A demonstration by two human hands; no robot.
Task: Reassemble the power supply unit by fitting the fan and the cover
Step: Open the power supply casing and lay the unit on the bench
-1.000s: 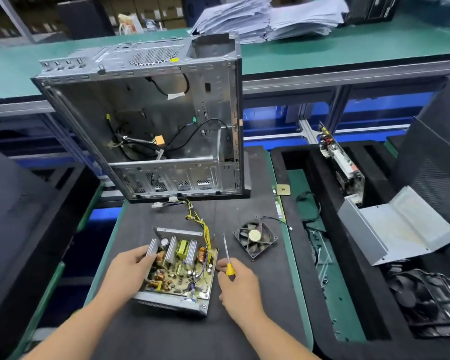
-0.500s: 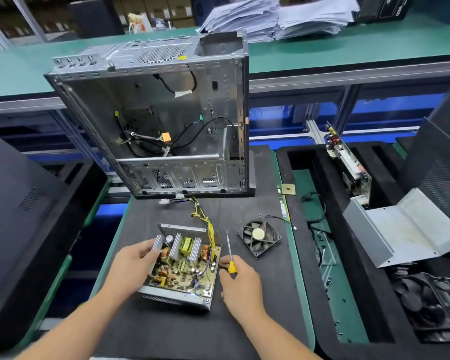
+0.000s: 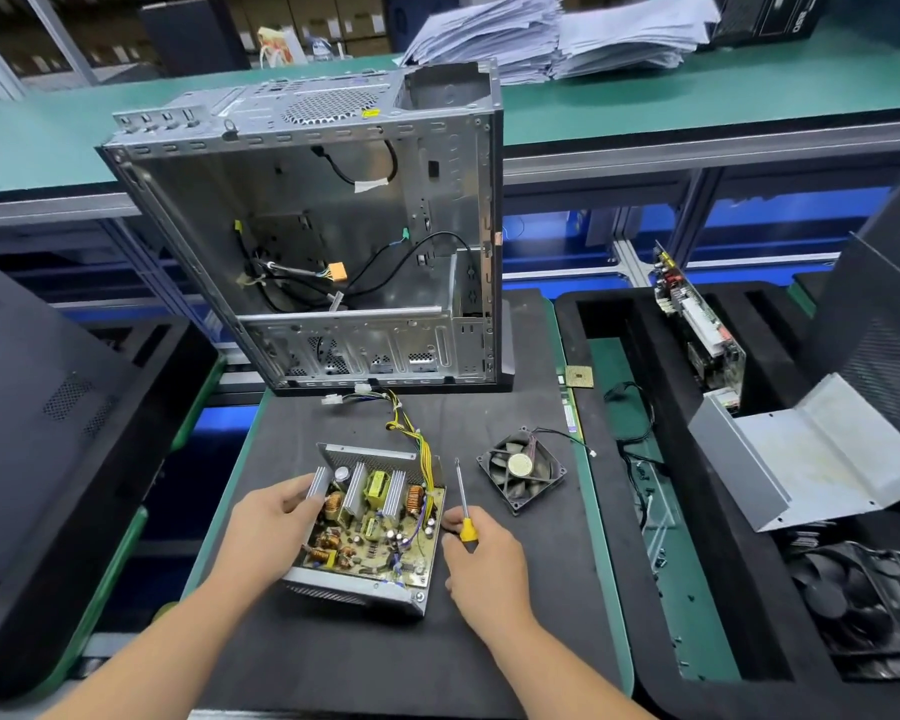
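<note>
The open power supply unit lies on the black mat with its circuit board, heatsinks and yellow wires showing. My left hand holds its left side, fingers curled over a heatsink. My right hand grips a yellow-handled screwdriver just right of the unit, tip pointing away from me. The black fan lies flat on the mat to the right, its lead trailing off. The bent grey metal cover rests in the black tray on the right.
An empty computer case stands upright behind the unit. The right tray also holds a circuit board on edge, loose screws and more fans. A black panel leans at the left. Paper stacks sit on the far bench.
The view has shifted slightly and everything sits a little further right in the frame. Both hands keep the same hold on the unit and the screwdriver.
</note>
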